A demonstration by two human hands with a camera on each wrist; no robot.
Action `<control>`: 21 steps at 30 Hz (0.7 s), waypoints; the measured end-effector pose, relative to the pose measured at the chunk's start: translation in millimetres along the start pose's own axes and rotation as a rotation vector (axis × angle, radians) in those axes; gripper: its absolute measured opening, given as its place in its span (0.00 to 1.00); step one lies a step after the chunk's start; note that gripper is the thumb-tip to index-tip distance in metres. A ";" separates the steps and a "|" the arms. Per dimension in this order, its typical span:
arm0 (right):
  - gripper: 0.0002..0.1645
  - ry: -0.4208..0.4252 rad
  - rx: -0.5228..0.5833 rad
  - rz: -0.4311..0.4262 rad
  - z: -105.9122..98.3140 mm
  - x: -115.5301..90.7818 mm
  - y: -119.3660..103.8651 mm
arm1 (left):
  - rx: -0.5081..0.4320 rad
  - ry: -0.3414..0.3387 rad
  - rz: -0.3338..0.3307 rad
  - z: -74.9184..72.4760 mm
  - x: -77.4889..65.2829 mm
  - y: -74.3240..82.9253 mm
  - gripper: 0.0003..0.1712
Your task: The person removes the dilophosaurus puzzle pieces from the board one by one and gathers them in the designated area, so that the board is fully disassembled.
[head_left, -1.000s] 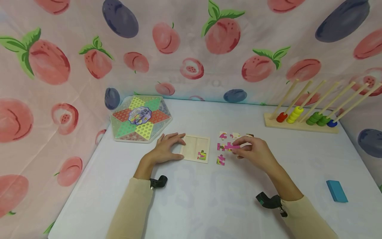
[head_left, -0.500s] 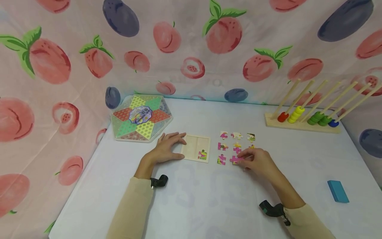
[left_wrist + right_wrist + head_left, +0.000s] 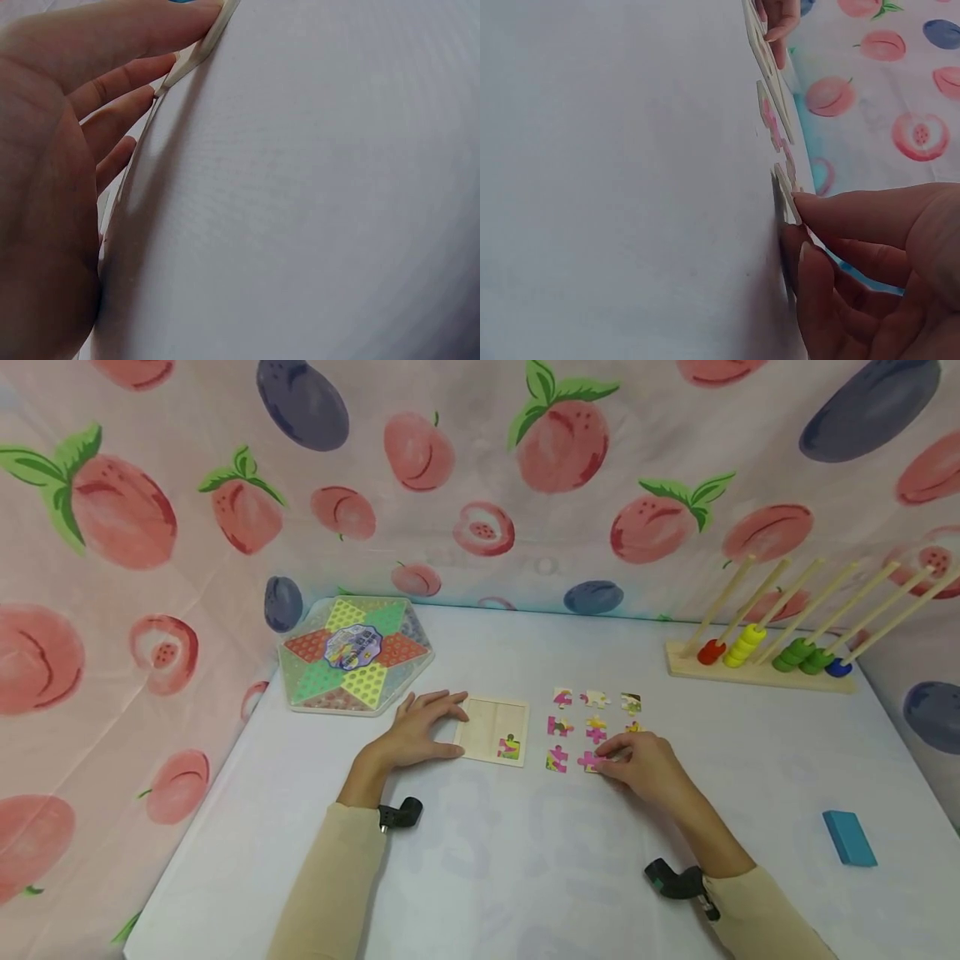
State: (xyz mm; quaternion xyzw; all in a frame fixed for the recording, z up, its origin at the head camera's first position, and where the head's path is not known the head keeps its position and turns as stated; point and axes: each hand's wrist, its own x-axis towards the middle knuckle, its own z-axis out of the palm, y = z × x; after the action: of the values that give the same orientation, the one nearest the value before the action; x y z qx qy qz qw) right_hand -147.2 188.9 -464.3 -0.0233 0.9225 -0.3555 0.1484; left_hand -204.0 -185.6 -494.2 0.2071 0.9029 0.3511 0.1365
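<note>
A small square wooden puzzle tray (image 3: 480, 727) lies flat, with one pink and green puzzle piece (image 3: 509, 747) in its lower right corner. My left hand (image 3: 420, 732) rests at the tray's left side, thumb and fingers extended against its edge; in the left wrist view the thumb (image 3: 150, 34) touches the tray's rim (image 3: 217, 34). My right hand (image 3: 645, 764) pinches a pink jigsaw piece (image 3: 588, 762) between thumb and fingers, at the bottom of a group of loose pieces. In the right wrist view this piece (image 3: 787, 193) is seen edge-on, close to the tabletop.
Several loose jigsaw pieces (image 3: 557, 760) lie in rows right of the tray. A hexagonal Chinese checkers box (image 3: 315, 693) sits at back left. A wooden bead abacus (image 3: 757, 675) stands at back right. A blue block (image 3: 850, 838) lies at the right.
My right hand has come down from above the middle row to the bottom row with the pink jigsaw piece, uncovering other pieces. My left hand stays at the tray.
</note>
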 end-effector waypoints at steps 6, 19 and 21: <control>0.13 0.020 -0.057 -0.006 0.7 0.1 -2.9 | 0.002 -0.006 -0.003 0.0 -0.7 1.8 0.24; 0.13 0.073 -0.179 0.013 5.8 0.3 -6.9 | -0.005 0.004 0.014 -1.8 -1.3 3.0 0.24; 0.13 0.074 -0.192 0.018 6.0 0.4 -6.9 | -0.004 0.003 0.012 -1.4 -1.7 3.0 0.24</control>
State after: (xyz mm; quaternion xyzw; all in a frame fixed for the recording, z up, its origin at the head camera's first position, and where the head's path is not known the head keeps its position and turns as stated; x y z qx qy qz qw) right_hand -146.2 179.8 -464.0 -0.0158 0.9573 -0.2649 0.1146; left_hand -202.2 -185.1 -491.0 0.2119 0.9012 0.3539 0.1333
